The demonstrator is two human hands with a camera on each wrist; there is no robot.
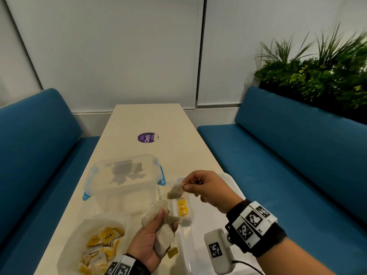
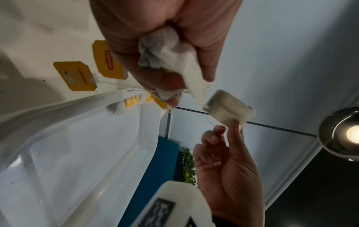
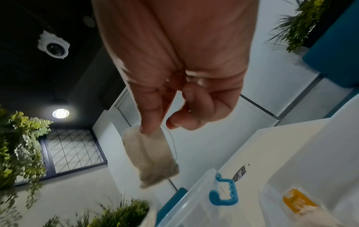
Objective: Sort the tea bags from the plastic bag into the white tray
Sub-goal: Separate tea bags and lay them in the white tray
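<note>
between the two hands, seen from the head camera, a single tea bag (image 1: 175,191) hangs from the right hand (image 1: 206,187), thumb and forefinger pinching its top corner. just below that pinch sits the white tray (image 1: 198,231), smooth moulded plastic, with two yellow-tagged bags already lying in it. the left hand (image 1: 148,241) is curled round a crumpled bunch of tea bags (image 1: 161,229); beside that fist the plastic bag (image 1: 95,241) lies open, full of yellow tags. beyond both grips stands a clear lidded box (image 1: 123,181).

from the left wrist, the bunch looks soft and wrinkled, thin paper squashed in the fist, with yellow card tags (image 2: 77,76) trailing on fine strings.

from the right wrist, the pinched bag is a flat, limp paper pouch, its string looping beside the fingertips (image 3: 149,127). it should be feather-light and easy to tear, so a gentle hold at the folded top edge suits it best.
</note>
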